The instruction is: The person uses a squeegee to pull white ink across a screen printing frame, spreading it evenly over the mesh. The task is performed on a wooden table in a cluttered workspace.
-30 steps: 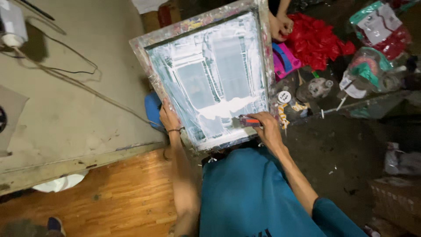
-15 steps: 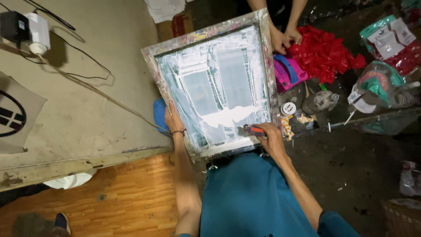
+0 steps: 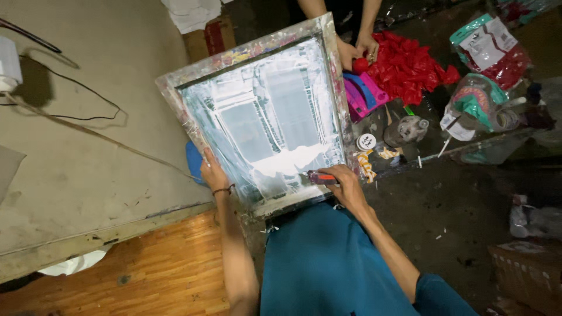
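Note:
A wooden-framed printing screen (image 3: 175,88) lies tilted in front of me, its mesh smeared with white ink (image 3: 287,161). My left hand (image 3: 213,174) grips the frame's left edge near the lower corner. A red-handled squeegee (image 3: 321,177) rests on the mesh close to the bottom edge, and my right hand (image 3: 345,184) is closed around it. A blue piece (image 3: 193,161) shows under the frame beside my left hand.
Another person's hands (image 3: 357,50) work at a heap of red pieces (image 3: 410,67) beyond the screen. Pink and blue items (image 3: 363,93), a small white-lidded jar (image 3: 366,141) and plastic bags (image 3: 486,52) clutter the dark table at right. A cable (image 3: 82,117) crosses the beige surface at left.
The view has swung slightly and the screen sits more to the centre. My right hand with the squeegee stays at the frame's lower edge; my left hand keeps its grip.

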